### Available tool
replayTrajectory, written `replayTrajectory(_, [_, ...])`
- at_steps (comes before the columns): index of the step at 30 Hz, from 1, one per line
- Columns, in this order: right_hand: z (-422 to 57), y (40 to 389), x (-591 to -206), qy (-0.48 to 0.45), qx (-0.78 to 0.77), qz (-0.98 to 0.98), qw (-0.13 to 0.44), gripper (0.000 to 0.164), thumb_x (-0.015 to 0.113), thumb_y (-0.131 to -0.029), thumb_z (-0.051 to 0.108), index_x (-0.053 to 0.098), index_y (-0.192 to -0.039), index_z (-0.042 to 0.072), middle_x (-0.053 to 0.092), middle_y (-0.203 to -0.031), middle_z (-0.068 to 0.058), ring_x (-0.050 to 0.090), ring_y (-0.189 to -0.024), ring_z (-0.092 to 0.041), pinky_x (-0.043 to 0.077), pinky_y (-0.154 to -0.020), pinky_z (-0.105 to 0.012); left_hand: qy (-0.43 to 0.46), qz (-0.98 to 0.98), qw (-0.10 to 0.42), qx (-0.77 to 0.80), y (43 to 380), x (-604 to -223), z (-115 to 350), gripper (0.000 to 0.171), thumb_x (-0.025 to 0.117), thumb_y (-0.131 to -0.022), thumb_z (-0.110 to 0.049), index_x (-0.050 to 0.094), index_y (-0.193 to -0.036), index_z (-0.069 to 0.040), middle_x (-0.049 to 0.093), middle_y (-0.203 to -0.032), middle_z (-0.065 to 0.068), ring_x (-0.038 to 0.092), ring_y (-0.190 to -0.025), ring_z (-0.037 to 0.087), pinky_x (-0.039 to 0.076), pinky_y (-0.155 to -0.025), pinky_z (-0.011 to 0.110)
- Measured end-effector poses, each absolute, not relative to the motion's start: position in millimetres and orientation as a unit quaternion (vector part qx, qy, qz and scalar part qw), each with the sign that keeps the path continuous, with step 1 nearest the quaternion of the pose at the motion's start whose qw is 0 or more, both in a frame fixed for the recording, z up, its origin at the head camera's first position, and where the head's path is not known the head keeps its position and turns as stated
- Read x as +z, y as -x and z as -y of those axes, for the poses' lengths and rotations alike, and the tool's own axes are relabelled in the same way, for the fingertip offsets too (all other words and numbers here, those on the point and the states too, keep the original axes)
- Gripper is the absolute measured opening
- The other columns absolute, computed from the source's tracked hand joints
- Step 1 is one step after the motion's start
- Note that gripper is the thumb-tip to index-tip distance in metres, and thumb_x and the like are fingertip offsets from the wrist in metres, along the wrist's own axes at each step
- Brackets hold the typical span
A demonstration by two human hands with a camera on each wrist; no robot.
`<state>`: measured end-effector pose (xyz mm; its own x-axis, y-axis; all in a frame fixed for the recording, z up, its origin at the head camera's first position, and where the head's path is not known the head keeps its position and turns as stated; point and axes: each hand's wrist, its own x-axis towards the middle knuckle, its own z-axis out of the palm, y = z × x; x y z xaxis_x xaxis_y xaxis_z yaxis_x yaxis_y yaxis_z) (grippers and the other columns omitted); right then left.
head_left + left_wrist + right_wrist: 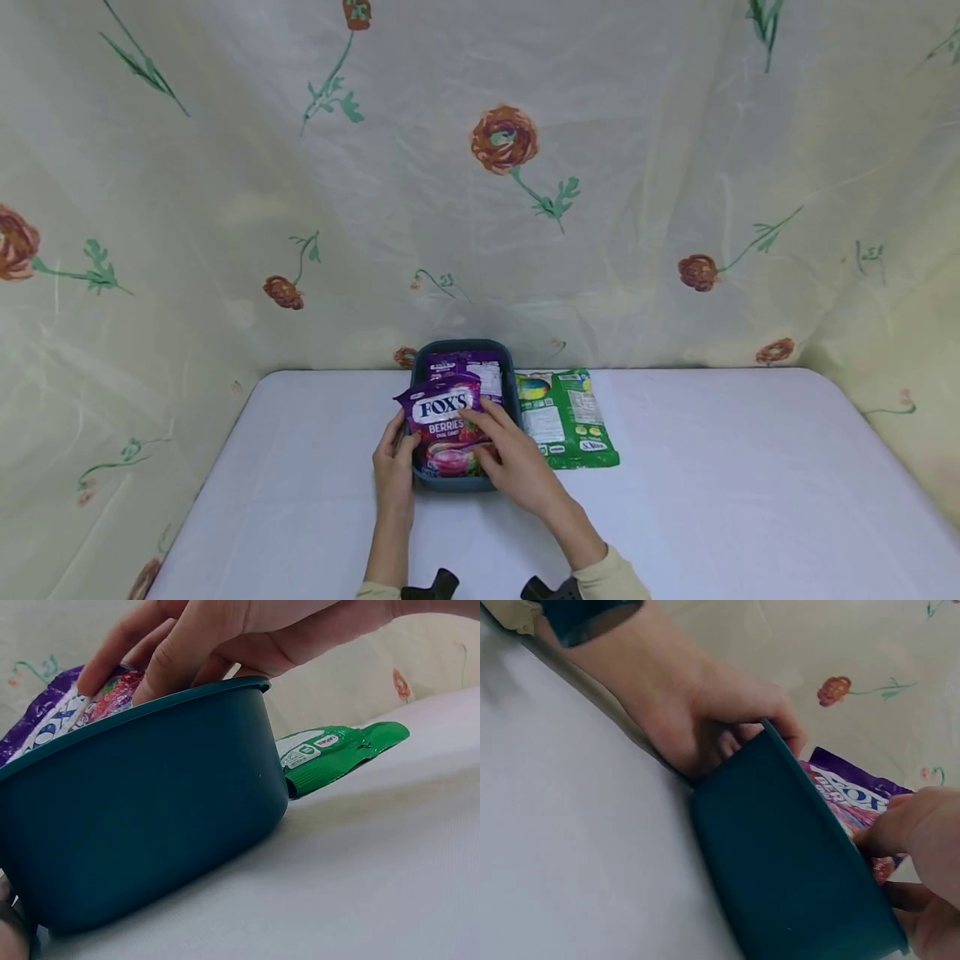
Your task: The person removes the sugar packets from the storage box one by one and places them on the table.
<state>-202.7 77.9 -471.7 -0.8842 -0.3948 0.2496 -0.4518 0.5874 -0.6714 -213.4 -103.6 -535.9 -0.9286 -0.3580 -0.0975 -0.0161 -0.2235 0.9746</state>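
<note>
A dark teal plastic tub [457,484] stands at the table's back edge. Inside it, a purple Fox's Berries candy bag [444,429] leans with its front label facing up. Behind that bag lies another purple bag [486,372], partly covered. My left hand [393,471] grips the tub's left side, thumb over the rim and fingers along the outer wall, as the right wrist view shows. With spread, slightly bent fingers, my right hand [521,467] touches the front of the Fox's bag over the tub's right side. The tub wall hides the bag's lower part in both wrist views.
A green candy bag [573,421] lies on the table just right of the tub, touching or very near it. The white table [712,500] runs back to a flower-patterned curtain [615,208], which also hangs at both sides.
</note>
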Motion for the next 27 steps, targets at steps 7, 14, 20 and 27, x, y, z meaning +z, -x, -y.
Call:
replayTrajectory(7, [-73.0, 201.0, -475.0, -0.187, 0.432, 0.880, 0.062, 0.042, 0.059, -0.091, 0.009, 0.056, -0.130, 0.025, 0.050, -0.137, -0.003, 0.057, -0.106, -0.016, 0.052, -0.076, -0.027, -0.145, 0.617, 0.109, -0.765, 212.3, -536.7, 104.0, 0.049, 0.053, -0.090, -0.016, 0.047, -0.139, -0.017, 0.041, -0.149, 0.006, 0.033, -0.141, 0.022, 0.026, -0.116, 0.042])
replayTrajectory(14, [-71.8, 202.8, -476.9, -0.148, 0.491, 0.856, 0.068, 0.036, 0.059, -0.091, 0.009, 0.061, -0.124, 0.023, 0.058, -0.127, 0.001, 0.059, -0.096, -0.011, 0.054, -0.072, -0.020, -0.145, 0.622, 0.103, -0.763, 212.0, -536.8, 104.2, 0.047, 0.052, -0.090, -0.016, 0.050, -0.136, -0.023, 0.043, -0.148, 0.001, 0.032, -0.141, 0.021, 0.026, -0.115, 0.043])
replayTrajectory(20, [-71.1, 205.5, -479.2, -0.110, 0.551, 0.824, 0.078, 0.034, 0.059, -0.091, 0.011, 0.063, -0.123, 0.022, 0.058, -0.129, -0.003, 0.064, -0.100, -0.019, 0.056, -0.078, -0.025, -0.146, 0.615, 0.107, -0.768, 212.3, -535.8, 104.6, 0.047, 0.052, -0.090, -0.013, 0.051, -0.136, -0.022, 0.044, -0.147, 0.002, 0.035, -0.139, 0.021, 0.028, -0.115, 0.041])
replayTrajectory(27, [-76.6, 205.0, -479.0, -0.066, 0.608, 0.787, 0.075, 0.033, 0.058, -0.093, 0.014, 0.062, -0.123, 0.025, 0.054, -0.134, -0.001, 0.063, -0.101, -0.019, 0.054, -0.081, -0.022, -0.146, 0.610, 0.107, -0.771, 212.3, -534.4, 105.0, 0.047, 0.050, -0.090, -0.010, 0.052, -0.135, -0.021, 0.049, -0.142, 0.003, 0.044, -0.133, 0.017, 0.032, -0.112, 0.037])
